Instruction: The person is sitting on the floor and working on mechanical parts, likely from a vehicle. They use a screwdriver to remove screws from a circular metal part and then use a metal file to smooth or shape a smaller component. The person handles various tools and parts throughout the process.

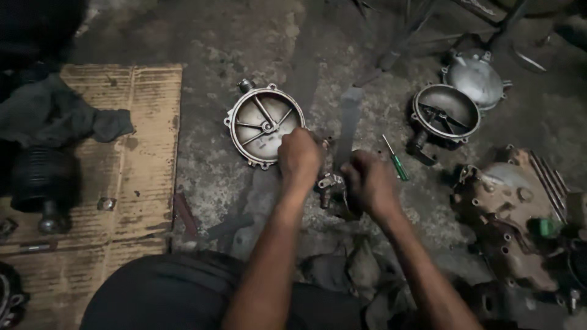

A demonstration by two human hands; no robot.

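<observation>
My left hand (298, 156) is closed at the lower right rim of a round grey metal engine cover (263, 124) that lies open side up on the concrete floor. My right hand (369, 183) is closed around a small metal fitting (330, 183) held between both hands. What my left hand's fingers grip is hidden. A green-handled screwdriver (396, 159) lies just right of my right hand.
Two more round metal covers (444, 111) (478, 76) lie at the upper right. A rusty engine block (513, 208) sits at right. Flattened cardboard (131, 159) covers the floor at left, with a dark cloth (61, 116) and a black ribbed part (43, 183) on it.
</observation>
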